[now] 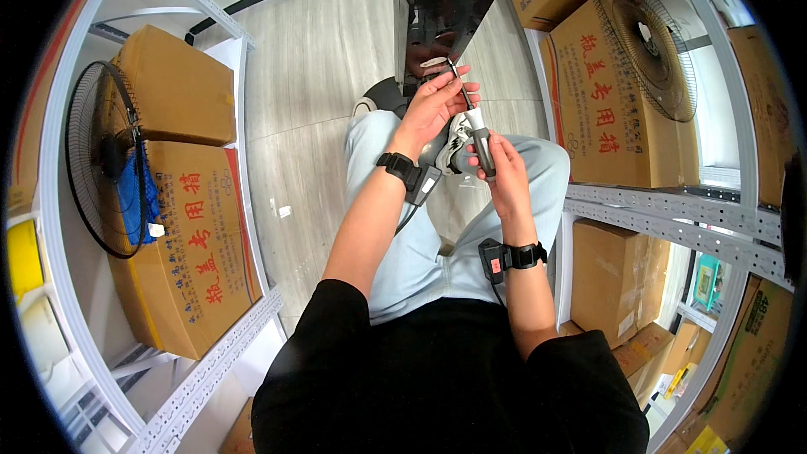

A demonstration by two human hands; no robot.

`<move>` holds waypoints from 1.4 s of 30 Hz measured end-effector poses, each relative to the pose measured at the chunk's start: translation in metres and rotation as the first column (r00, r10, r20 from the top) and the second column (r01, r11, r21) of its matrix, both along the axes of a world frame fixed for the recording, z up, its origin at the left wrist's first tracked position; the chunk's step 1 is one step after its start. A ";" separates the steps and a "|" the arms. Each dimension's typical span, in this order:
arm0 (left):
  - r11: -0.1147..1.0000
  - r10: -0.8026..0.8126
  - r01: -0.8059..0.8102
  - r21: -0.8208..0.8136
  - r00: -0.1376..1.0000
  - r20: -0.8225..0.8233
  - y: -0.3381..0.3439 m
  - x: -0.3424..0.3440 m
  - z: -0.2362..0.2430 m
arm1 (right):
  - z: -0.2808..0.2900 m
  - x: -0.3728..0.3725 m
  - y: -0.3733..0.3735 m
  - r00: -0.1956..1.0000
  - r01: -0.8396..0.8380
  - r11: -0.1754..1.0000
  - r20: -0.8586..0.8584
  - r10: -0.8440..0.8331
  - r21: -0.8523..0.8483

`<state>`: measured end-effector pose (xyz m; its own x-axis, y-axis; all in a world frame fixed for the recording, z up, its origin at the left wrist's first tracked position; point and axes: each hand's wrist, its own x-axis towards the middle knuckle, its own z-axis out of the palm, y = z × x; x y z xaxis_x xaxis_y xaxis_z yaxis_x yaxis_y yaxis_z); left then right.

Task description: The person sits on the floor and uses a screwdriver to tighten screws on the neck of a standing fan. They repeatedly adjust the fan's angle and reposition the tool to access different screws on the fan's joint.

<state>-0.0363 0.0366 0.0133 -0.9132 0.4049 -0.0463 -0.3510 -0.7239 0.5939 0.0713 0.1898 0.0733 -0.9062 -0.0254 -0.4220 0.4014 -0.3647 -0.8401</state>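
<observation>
A screwdriver (482,145) with a grey and white handle is in my right hand (504,176), its fingers wrapped round the handle. The metal shaft slants up and away to the left, toward a glossy black upright column (433,29). My left hand (433,109) has its thumb and fingers about the shaft near the tip, some fingers stretched past it. A small pale oval shows on the column's dark surface beside the tip; whether it is a part or a reflection I cannot tell. Exactly what the tip touches is too small to make out.
My knees and shoes flank the column's round dark base (388,97) on the grey wood-look floor (294,76). Metal shelving (210,382) stands on both sides, with cardboard boxes (181,202). Wire fan grilles (105,160) lean at left and right (651,42).
</observation>
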 end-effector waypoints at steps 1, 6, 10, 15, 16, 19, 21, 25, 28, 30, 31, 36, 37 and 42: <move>1.000 -0.003 0.003 -0.001 1.000 -0.001 0.000 0.000 0.000 | 0.000 0.001 -0.003 0.997 0.018 0.985 -0.078 -0.005 0.174; 1.000 0.006 -0.006 0.000 1.000 0.011 -0.001 0.000 0.000 | -0.005 0.006 -0.013 0.979 0.092 0.867 -0.203 0.011 0.489; 1.000 0.007 -0.007 0.008 1.000 -0.002 -0.002 0.001 0.001 | -0.003 0.002 0.000 0.998 -0.008 0.994 0.058 0.015 -0.107; 1.000 0.000 0.000 0.003 1.000 -0.013 -0.002 0.001 0.000 | -0.007 0.005 -0.012 0.998 0.044 0.962 -0.059 -0.029 0.270; 1.000 0.005 -0.005 -0.006 1.000 -0.013 -0.002 0.001 0.000 | -0.008 0.005 -0.015 0.990 0.082 0.896 -0.136 -0.024 0.436; 1.000 0.011 -0.011 -0.024 1.000 -0.014 -0.004 0.001 0.000 | -0.001 0.003 -0.010 0.996 -0.024 0.961 -0.071 0.045 0.275; 1.000 0.005 -0.005 -0.023 1.000 -0.018 -0.004 0.001 0.002 | -0.005 0.002 -0.005 1.000 -0.028 0.993 -0.004 0.029 0.116; 0.999 -0.014 0.012 -0.037 0.999 -0.041 -0.006 0.002 0.003 | -0.004 0.002 -0.004 0.998 -0.004 1.000 0.056 0.006 -0.030; 0.998 -0.033 0.030 -0.055 0.998 -0.056 -0.008 0.002 0.003 | -0.003 0.002 -0.006 0.999 -0.014 0.996 0.031 0.012 0.092; 0.996 -0.053 0.049 -0.074 0.996 -0.066 -0.009 0.003 0.003 | -0.004 0.005 -0.004 0.999 -0.041 0.991 0.011 0.040 0.124; 0.993 -0.082 0.076 -0.090 0.995 -0.063 -0.010 0.003 0.003 | -0.005 0.007 -0.002 0.999 -0.054 0.989 0.001 0.054 0.139; 0.959 -0.247 0.233 -0.162 0.966 -0.072 -0.019 0.007 0.002 | -0.008 0.026 0.009 0.993 -0.111 0.982 0.051 0.104 0.155; 0.954 -0.264 0.249 -0.167 0.962 -0.073 -0.023 0.008 0.003 | -0.008 0.029 0.009 0.992 -0.123 0.979 0.057 0.115 0.160; 0.948 -0.257 0.238 -0.211 0.964 -0.065 -0.050 0.020 0.011 | -0.008 0.038 -0.009 0.982 -0.187 0.957 0.028 0.186 0.222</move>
<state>-0.0159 -0.0135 0.0243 -0.7894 0.6098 -0.0710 -0.4423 -0.4846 0.7547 0.1096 0.1807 0.0657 -0.8914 -0.0983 -0.4423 0.4505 -0.0865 -0.8886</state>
